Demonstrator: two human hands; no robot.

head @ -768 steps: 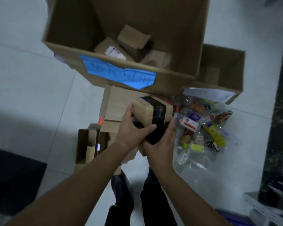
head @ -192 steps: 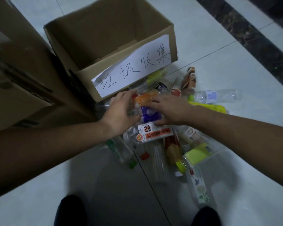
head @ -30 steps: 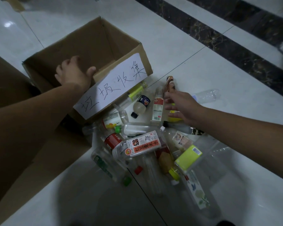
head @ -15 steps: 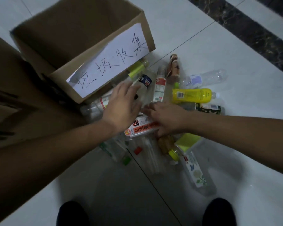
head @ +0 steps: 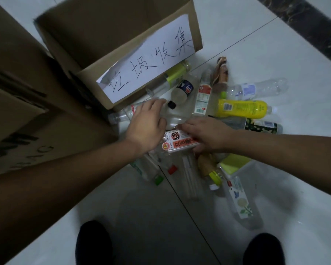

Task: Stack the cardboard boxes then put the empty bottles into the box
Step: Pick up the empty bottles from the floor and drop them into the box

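Note:
An open cardboard box (head: 92,81) with a handwritten paper label stands on the floor ahead. In front of it lies a heap of empty plastic bottles. My left hand (head: 147,123) lies with fairly straight fingers on a clear bottle (head: 177,117) near the box's front wall. My right hand (head: 204,134) grips a bottle with a red and white label (head: 177,143), fingers over it and thumb under it. Around them lie a yellow bottle (head: 241,109), a black-capped bottle (head: 181,91) and a clear blue-labelled bottle (head: 256,90).
Large stacked cardboard boxes (head: 27,111) fill the left side, close to the open box. A flower-labelled bottle (head: 241,203) lies nearest my right shoe (head: 262,249); my left shoe (head: 94,243) is on bare tile. A dark stone strip (head: 313,22) crosses the floor top right.
My left hand came out of the box and down onto the bottle heap. My right hand moved from the far bottles to the red and white labelled bottle.

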